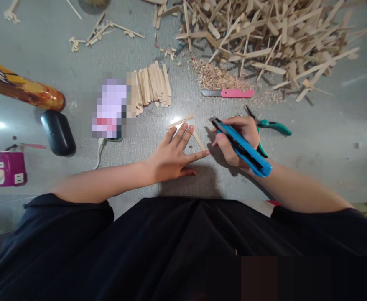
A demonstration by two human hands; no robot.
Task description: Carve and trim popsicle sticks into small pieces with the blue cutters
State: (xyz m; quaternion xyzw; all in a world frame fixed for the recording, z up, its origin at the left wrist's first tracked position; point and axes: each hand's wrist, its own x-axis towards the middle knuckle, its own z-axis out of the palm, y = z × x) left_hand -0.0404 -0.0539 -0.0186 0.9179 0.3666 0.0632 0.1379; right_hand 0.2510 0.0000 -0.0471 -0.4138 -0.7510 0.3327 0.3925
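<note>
Wooden stick (pixel 199 140), flat on the desk (pixel 139 144) in the near middle, slanting from under the left hand (pixel 172 152) toward the near right. A second stick (pixel 179 122) lies across just beyond, close to the fingertips. Left grip: fingers spread, palm down, not pinching; index tip at the slanted stick's near end, middle fingertip around its far end, contact there hard to confirm. Right grip: closed around a blue cutter (pixel 245 147), blade tip to the far left, apart from both sticks. Handling, judged by look: stick very light, thin, fairly stiff along its length, likely to snap or split along the grain if bent hard. Dry wood, so probably not slippery in the fingers, but may skid or pivot on the smooth desk if pressed at one end only. Best hold: pinch the long edges near mid-length to lift, or press both ends flat, fingertips clear of the blade. Similar sticks stand in a row (pixel 150 85) farther left; crossed ones heap in a pile (pixel 265 42) far right.
</note>
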